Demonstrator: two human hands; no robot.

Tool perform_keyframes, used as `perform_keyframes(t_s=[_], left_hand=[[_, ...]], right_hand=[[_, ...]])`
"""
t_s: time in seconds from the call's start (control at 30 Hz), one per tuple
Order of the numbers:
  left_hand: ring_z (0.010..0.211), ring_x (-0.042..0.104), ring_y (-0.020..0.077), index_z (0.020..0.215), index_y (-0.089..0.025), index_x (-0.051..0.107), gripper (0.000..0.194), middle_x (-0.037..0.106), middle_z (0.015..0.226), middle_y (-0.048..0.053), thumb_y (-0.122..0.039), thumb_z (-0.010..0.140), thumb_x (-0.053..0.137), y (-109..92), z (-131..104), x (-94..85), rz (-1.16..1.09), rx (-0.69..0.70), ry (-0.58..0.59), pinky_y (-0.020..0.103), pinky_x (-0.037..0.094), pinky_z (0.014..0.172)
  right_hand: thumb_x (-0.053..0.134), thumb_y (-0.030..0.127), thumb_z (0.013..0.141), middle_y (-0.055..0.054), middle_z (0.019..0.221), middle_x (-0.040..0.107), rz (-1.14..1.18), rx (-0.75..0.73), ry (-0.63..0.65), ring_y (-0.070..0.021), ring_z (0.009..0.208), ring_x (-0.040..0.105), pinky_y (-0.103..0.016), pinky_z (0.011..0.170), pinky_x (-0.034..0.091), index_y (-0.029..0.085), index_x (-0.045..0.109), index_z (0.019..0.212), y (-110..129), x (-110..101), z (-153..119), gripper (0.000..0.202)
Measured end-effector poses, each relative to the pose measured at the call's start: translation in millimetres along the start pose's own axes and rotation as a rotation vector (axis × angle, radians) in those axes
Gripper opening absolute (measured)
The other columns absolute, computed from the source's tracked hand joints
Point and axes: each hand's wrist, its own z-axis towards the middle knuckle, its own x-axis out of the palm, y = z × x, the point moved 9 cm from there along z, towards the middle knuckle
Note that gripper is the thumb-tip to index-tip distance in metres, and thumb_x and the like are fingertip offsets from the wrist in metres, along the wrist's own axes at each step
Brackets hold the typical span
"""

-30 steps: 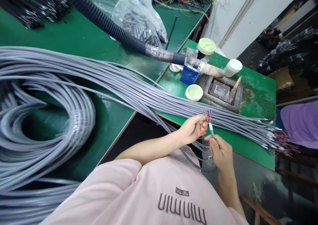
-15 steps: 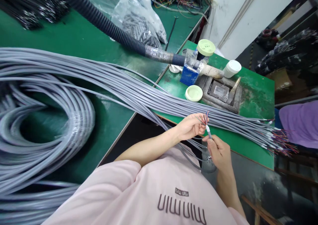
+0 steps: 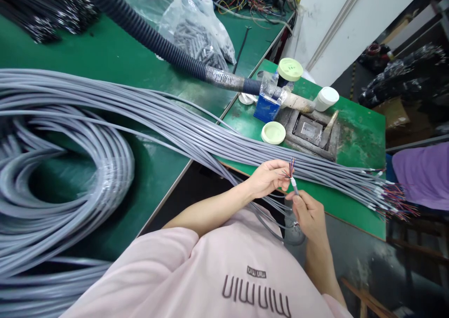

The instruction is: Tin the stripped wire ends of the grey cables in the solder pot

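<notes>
A grey multi-core cable [image 3: 295, 189] points upward from my right hand [image 3: 310, 213], whose thumb and fingers are closed around its sheath. White wrapping covers the end of the sheath, and thin coloured wires [image 3: 292, 167] fan out above it. My left hand [image 3: 270, 180] is at the left of these wires, its thumb and fingertips pinched on a few of them. Just behind both hands runs a long bundle of grey cables [image 3: 224, 142], with bared coloured ends at the right. More cables hang below my wrists.
A soldering pot [image 3: 310, 128] with a scraper is set on the green bench [image 3: 365, 121], beside a black extraction hose [image 3: 150, 32], a blue box [image 3: 266, 106], a pale green lid [image 3: 273, 133] and a white jar [image 3: 327, 98]. Coiled cables [image 3: 112, 177] lie left. A person's purple sleeve [image 3: 421, 175] is at right.
The coloured wires have gathered more upright, with fewer spread towards my left hand. Its fingers have shifted slightly. My right hand keeps the cable in nearly the same place.
</notes>
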Motion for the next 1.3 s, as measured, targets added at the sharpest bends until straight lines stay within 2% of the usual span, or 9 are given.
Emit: perform_keyframes(t_s=[0.2, 0.43, 0.57, 0.67, 0.83, 0.93, 1.03, 1.17, 1.3], left_hand=[[0.048, 0.056, 0.0071, 0.069, -0.011, 0.063, 0.037, 0.063, 0.066, 0.001, -0.041, 0.062, 0.084, -13, 0, -5.1, 0.159, 0.144, -0.062, 0.021, 0.048, 0.048], [0.042, 0.050, 0.0048, 0.077, -0.013, 0.060, 0.033, 0.059, 0.059, -0.003, -0.044, 0.076, 0.072, -21, -2, -7.6, 0.290, 0.282, -0.131, 0.017, 0.040, 0.043], [0.039, 0.048, 0.0046, 0.078, -0.014, 0.057, 0.037, 0.058, 0.057, -0.004, -0.048, 0.075, 0.072, -9, -2, -2.0, 0.309, 0.233, -0.131, 0.016, 0.038, 0.040], [0.044, 0.052, 0.0052, 0.078, -0.013, 0.055, 0.039, 0.060, 0.063, -0.003, -0.046, 0.073, 0.075, 3, -2, 7.8, 0.313, 0.195, -0.072, 0.017, 0.042, 0.043], [0.039, 0.046, 0.0031, 0.086, -0.016, 0.051, 0.037, 0.056, 0.062, -0.005, -0.045, 0.077, 0.072, 18, -3, 18.9, 0.235, 0.215, -0.015, 0.014, 0.033, 0.036], [0.035, 0.041, 0.0022, 0.088, -0.017, 0.049, 0.034, 0.052, 0.056, -0.008, -0.043, 0.080, 0.070, 20, -3, 23.5, 0.158, 0.248, -0.005, 0.013, 0.029, 0.034], [0.036, 0.041, 0.0020, 0.088, -0.017, 0.048, 0.032, 0.053, 0.057, -0.008, -0.041, 0.082, 0.069, 17, -2, 26.3, 0.112, 0.275, -0.010, 0.013, 0.029, 0.034], [0.036, 0.042, 0.0015, 0.088, -0.017, 0.048, 0.032, 0.055, 0.058, -0.007, -0.041, 0.082, 0.069, 7, -1, 22.3, 0.147, 0.316, -0.054, 0.012, 0.029, 0.035], [0.036, 0.043, 0.0022, 0.088, -0.017, 0.049, 0.031, 0.054, 0.058, -0.008, -0.041, 0.082, 0.068, -1, -3, 14.2, 0.220, 0.361, -0.103, 0.013, 0.030, 0.035]], right_hand=[[0.047, 0.038, 0.095, 0.006, 0.052, 0.040, -0.012, -0.002, 0.000, -0.0081, 0.045, 0.036, -0.023, 0.046, 0.029, 0.018, 0.067, 0.092, 2, 0, 1, 0.029], [0.046, 0.038, 0.096, 0.006, 0.051, 0.043, -0.036, -0.002, 0.026, -0.0088, 0.045, 0.041, -0.022, 0.047, 0.035, 0.017, 0.067, 0.101, 4, -3, 4, 0.031], [0.053, 0.038, 0.092, -0.001, 0.080, 0.064, -0.088, -0.020, 0.082, -0.0122, 0.064, 0.057, -0.025, 0.063, 0.048, 0.022, 0.055, 0.130, 11, -11, 11, 0.041], [0.064, 0.036, 0.085, -0.004, 0.096, 0.066, -0.067, -0.058, 0.043, -0.0158, 0.078, 0.061, -0.028, 0.071, 0.051, 0.025, 0.048, 0.138, 21, -17, 19, 0.057], [0.069, 0.035, 0.080, -0.002, 0.085, 0.067, 0.088, -0.076, -0.200, -0.0149, 0.070, 0.060, -0.028, 0.065, 0.051, 0.022, 0.064, 0.117, 27, -23, 31, 0.040], [0.065, 0.035, 0.083, 0.004, 0.059, 0.055, 0.156, -0.106, -0.381, -0.0098, 0.050, 0.048, -0.022, 0.049, 0.041, 0.020, 0.071, 0.099, 27, -27, 32, 0.023], [0.062, 0.035, 0.084, 0.005, 0.053, 0.052, 0.211, -0.161, -0.512, -0.0091, 0.045, 0.046, -0.022, 0.045, 0.038, 0.019, 0.072, 0.090, 30, -34, 31, 0.019], [0.064, 0.032, 0.084, 0.001, 0.065, 0.062, 0.094, -0.230, -0.533, -0.0124, 0.055, 0.056, -0.026, 0.056, 0.047, 0.019, 0.071, 0.085, 39, -40, 34, 0.015], [0.060, 0.031, 0.087, 0.001, 0.068, 0.058, -0.117, -0.303, -0.389, -0.0136, 0.064, 0.055, -0.028, 0.063, 0.044, 0.019, 0.064, 0.071, 50, -33, 43, 0.020]])
